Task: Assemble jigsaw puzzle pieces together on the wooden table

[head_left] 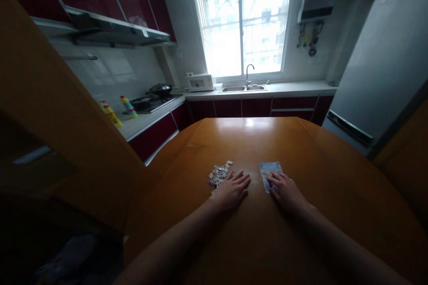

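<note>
One heap of jigsaw pieces (219, 173), too many and too small to count, lay left of the middle of the desk (250, 138), well in from its far edge. A single blue printed sheet (266, 169) lay flat to the right of the heap, apart from it. Two bare hands reached in over the desk. The left hand (232, 190) was palm down between the two things, just beside the heap's right side and partly in front of it, its fingers open and gripping nothing. The right hand (288, 190) rested on the sheet's right part, fingers open and slightly bent, touching it without closing on it. Past the far edge, one sink (233, 89) with two basins and one faucet (248, 75) stood below one window (242, 31). One white microwave (200, 83) sat left of the sink. Farther left were one stove (157, 103) with two pans on it, and at least two yellow bottles (112, 116) near it. One refrigerator (384, 58) stood at the right.
</note>
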### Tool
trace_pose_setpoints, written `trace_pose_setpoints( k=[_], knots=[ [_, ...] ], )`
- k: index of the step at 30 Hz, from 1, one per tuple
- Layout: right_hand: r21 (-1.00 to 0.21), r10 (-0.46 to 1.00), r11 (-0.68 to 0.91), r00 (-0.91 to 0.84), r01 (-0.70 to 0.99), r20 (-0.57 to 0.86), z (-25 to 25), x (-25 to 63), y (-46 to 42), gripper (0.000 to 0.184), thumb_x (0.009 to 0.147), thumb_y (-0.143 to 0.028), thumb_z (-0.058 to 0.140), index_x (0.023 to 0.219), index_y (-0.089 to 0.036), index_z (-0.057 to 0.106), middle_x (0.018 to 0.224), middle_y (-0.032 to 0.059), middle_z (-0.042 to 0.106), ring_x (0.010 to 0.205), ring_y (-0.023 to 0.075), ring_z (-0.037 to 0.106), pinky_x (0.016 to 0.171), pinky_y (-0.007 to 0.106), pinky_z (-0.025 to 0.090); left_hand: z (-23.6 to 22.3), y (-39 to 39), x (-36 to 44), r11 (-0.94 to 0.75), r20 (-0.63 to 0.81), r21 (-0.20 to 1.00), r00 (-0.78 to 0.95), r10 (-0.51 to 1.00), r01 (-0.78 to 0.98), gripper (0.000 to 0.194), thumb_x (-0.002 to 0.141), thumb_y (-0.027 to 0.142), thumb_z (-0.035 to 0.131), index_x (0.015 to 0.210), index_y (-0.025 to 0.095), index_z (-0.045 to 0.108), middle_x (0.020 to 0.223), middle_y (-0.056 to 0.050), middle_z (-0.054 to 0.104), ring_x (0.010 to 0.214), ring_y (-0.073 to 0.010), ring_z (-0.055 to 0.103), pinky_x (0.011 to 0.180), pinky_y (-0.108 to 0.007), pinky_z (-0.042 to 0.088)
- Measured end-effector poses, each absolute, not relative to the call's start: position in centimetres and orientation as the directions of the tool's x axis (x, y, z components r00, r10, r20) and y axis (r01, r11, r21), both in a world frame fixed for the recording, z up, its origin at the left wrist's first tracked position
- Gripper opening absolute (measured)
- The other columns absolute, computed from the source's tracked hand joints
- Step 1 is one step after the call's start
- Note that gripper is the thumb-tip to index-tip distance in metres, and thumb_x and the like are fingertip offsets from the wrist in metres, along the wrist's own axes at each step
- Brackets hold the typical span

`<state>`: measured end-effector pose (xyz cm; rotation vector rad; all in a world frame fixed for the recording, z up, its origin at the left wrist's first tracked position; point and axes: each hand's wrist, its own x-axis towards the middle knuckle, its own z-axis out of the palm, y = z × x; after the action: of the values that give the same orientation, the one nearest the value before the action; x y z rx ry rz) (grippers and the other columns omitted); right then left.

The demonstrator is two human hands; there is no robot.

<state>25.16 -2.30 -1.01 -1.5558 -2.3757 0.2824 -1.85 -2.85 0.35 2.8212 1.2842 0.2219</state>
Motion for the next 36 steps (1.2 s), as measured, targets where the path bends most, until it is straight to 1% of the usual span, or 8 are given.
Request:
trace_pose_setpoints(
  k=[7,11,14,17,24,28,31,36],
  knots=[
    [-0.462,0.911,0.405,-0.306,0.789,0.275,-2.7,26.1,-1.4,0.032,0.097,-0.034,0.046,0.098,-0.020,0.075,0.123,0.0100,0.069,0.117,0.0291,0.057,0.102,0.044,0.045,0.9,-3.3,-5.6,-0.547,0.133,0.122,0.532,0.836,0.828,0.057,0.102,0.048,0.035,0.150,0.018,0.041,0.158,-0.012,0.037,0.149,-0.0307,0.027,0.123,-0.053,0.019],
    [-0.538,0.901,0.424,-0.280,0.729,0.331,-1.0,20.2,-2.5,0.027,0.097,-0.030,0.046,0.091,-0.023,0.072,0.106,0.0098,0.072,0.103,0.0268,0.062,0.093,0.040,0.049,0.6,-3.7,-4.4,-0.355,0.275,0.490,0.245,0.930,0.796,0.055,0.101,0.048,0.040,0.149,0.020,0.041,0.145,-0.014,0.052,0.135,-0.0277,0.048,0.113,-0.047,0.039],
    [-0.546,0.875,0.477,-0.314,0.688,0.369,1.2,15.0,-4.5,0.025,0.098,-0.026,0.047,0.090,-0.023,0.070,0.104,0.0078,0.071,0.100,0.0247,0.062,0.090,0.038,0.049,0.0,-3.0,-3.8,-0.124,0.136,0.830,0.017,0.991,0.544,0.057,0.098,0.046,0.046,0.147,0.019,0.038,0.113,-0.012,0.068,0.097,-0.0224,0.069,0.083,-0.036,0.058],
    [-0.520,0.799,0.601,-0.445,0.607,0.405,2.8,11.7,-6.0,0.019,0.096,-0.027,0.053,0.103,-0.024,0.070,0.115,0.0074,0.068,0.109,0.0250,0.058,0.097,0.039,0.046,0.2,-1.1,-6.0,-0.043,0.085,0.916,-0.088,0.993,0.398,0.060,0.093,0.035,0.055,0.145,0.015,0.033,0.101,-0.009,0.069,0.086,-0.0192,0.071,0.072,-0.029,0.058],
    [-0.556,0.852,0.523,-0.377,0.646,0.363,1.9,15.7,-4.3,0.027,0.098,-0.025,0.046,0.099,-0.020,0.073,0.118,0.0105,0.066,0.113,0.0251,0.056,0.101,0.039,0.044,2.4,2.3,-16.5,0.179,0.152,0.679,-0.375,0.914,0.712,0.048,0.085,0.016,0.058,0.133,0.012,0.049,0.097,-0.011,0.069,0.092,-0.0238,0.068,0.085,-0.037,0.056],
    [-0.578,0.907,0.411,-0.256,0.705,0.333,0.6,20.6,-2.0,0.030,0.097,-0.028,0.046,0.105,-0.019,0.073,0.121,0.0129,0.065,0.116,0.0268,0.057,0.101,0.040,0.045,2.2,1.4,-15.2,0.159,0.304,0.552,-0.375,0.876,0.818,0.049,0.085,0.020,0.057,0.133,0.012,0.053,0.137,-0.021,0.051,0.132,-0.0387,0.044,0.111,-0.057,0.035],
    [-0.558,0.933,0.326,-0.166,0.763,0.318,0.1,23.4,-0.7,0.037,0.095,-0.028,0.043,0.122,-0.017,0.067,0.133,0.0139,0.060,0.125,0.0276,0.052,0.106,0.042,0.042,1.5,0.3,-9.0,-0.067,0.468,0.320,-0.096,0.879,0.945,0.049,0.092,0.026,0.047,0.139,0.013,0.049,0.143,-0.018,0.048,0.137,-0.0340,0.040,0.117,-0.051,0.032],
    [-0.463,0.953,0.235,-0.111,0.855,0.280,-0.3,25.6,0.0,0.057,0.095,-0.036,0.044,0.149,-0.016,0.044,0.157,0.0130,0.037,0.145,0.0286,0.031,0.117,0.047,0.025,0.0,-0.8,3.1,-0.471,0.319,0.321,0.375,0.870,0.821,0.059,0.096,0.034,0.043,0.150,0.014,0.036,0.157,-0.014,0.038,0.147,-0.0262,0.032,0.121,-0.045,0.030]
  ],
)
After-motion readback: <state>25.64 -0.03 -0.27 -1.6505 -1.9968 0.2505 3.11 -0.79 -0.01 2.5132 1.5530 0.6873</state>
